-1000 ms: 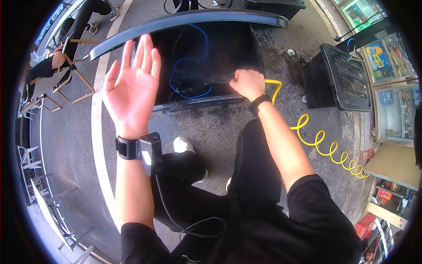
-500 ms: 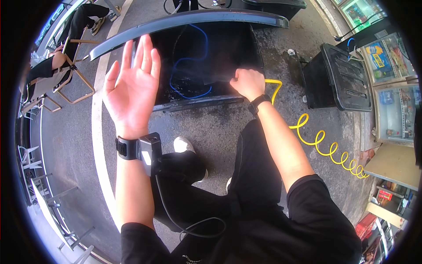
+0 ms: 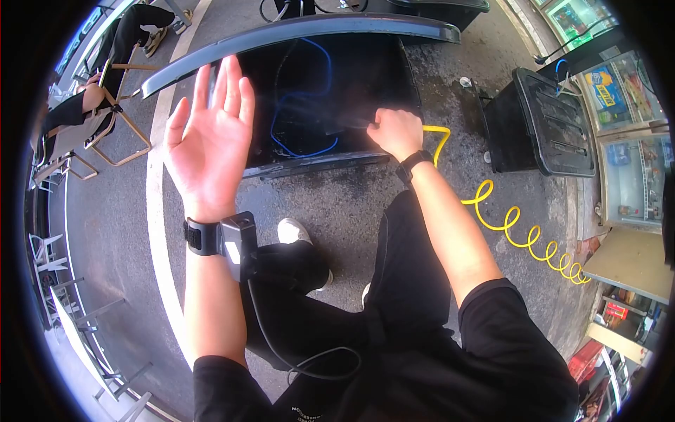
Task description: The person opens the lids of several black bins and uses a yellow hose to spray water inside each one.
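Observation:
My left hand (image 3: 211,151) is raised with the palm up and fingers stretched out, fingertips right at the lower edge of a long, curved, glossy dark panel (image 3: 302,29). It holds nothing. My right hand (image 3: 399,133) is closed in a fist around what looks like a spray gun, mostly hidden by the fingers. A yellow coiled hose (image 3: 441,141) runs from behind this fist, and faint mist shoots leftward from it. Beneath the panel lies a wide black surface (image 3: 380,77) with a wet-looking front edge. On that surface rests a loop of thin blue hose (image 3: 330,77).
On the right stands a black lidded bin (image 3: 552,123), beside glass-door coolers (image 3: 636,176) and a shelf unit (image 3: 629,264). A seated person (image 3: 133,28) and folding chairs (image 3: 112,105) are at the left, past a white ground line (image 3: 156,190). Wet pavement (image 3: 450,91) borders the black surface.
Both hands have barely shifted, a few pixels leftward in view. The mist keeps coming from the right fist.

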A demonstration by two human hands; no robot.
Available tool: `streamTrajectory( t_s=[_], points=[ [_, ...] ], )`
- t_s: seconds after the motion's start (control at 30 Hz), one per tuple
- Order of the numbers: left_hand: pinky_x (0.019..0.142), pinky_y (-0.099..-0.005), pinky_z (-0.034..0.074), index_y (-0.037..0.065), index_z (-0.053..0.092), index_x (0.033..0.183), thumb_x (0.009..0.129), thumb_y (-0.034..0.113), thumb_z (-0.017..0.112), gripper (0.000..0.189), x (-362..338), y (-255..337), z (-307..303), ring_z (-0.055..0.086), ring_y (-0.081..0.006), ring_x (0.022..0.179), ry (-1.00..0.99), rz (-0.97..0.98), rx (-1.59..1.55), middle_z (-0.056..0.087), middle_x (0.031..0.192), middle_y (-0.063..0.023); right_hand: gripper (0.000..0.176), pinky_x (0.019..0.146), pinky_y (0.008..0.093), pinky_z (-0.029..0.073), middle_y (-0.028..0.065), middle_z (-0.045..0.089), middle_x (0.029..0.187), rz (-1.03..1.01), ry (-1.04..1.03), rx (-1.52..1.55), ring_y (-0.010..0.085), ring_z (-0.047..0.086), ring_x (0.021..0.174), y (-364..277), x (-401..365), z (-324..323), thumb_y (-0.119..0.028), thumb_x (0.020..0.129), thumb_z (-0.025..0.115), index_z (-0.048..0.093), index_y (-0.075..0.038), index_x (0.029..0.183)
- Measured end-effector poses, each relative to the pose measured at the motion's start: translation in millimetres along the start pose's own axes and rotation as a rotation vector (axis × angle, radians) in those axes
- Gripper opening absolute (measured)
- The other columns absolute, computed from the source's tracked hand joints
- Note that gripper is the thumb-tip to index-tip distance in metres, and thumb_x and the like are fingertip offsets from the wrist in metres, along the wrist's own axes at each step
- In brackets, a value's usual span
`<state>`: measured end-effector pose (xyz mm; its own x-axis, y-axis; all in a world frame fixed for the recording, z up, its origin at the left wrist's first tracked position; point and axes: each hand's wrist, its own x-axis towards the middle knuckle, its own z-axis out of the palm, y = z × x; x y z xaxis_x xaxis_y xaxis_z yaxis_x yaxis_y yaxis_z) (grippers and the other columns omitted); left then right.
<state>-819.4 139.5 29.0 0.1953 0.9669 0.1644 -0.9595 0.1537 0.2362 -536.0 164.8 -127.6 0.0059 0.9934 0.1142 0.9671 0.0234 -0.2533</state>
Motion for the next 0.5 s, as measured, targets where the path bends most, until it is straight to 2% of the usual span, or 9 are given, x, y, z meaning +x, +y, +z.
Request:
streamTrajectory(
  t_s=[0.5],
  points=[
    [0.114,-0.0449,0.036,0.005,0.014,0.155,0.092,0.011,0.047,0.072,-0.6,-0.5,0.7,0.044,-0.0312,0.136,-0.007,-0.003,-0.010,0.027,0.156,-0.0250,0.020,0.070,0.0447,0.056,0.0146,0.069,0.072,0.010,0.012,0.000,0.0340,0.069,0.074,-0.2,0.0,0.5,-0.029,0.076,0.070,0.071,-0.008,0.076]
  ],
)
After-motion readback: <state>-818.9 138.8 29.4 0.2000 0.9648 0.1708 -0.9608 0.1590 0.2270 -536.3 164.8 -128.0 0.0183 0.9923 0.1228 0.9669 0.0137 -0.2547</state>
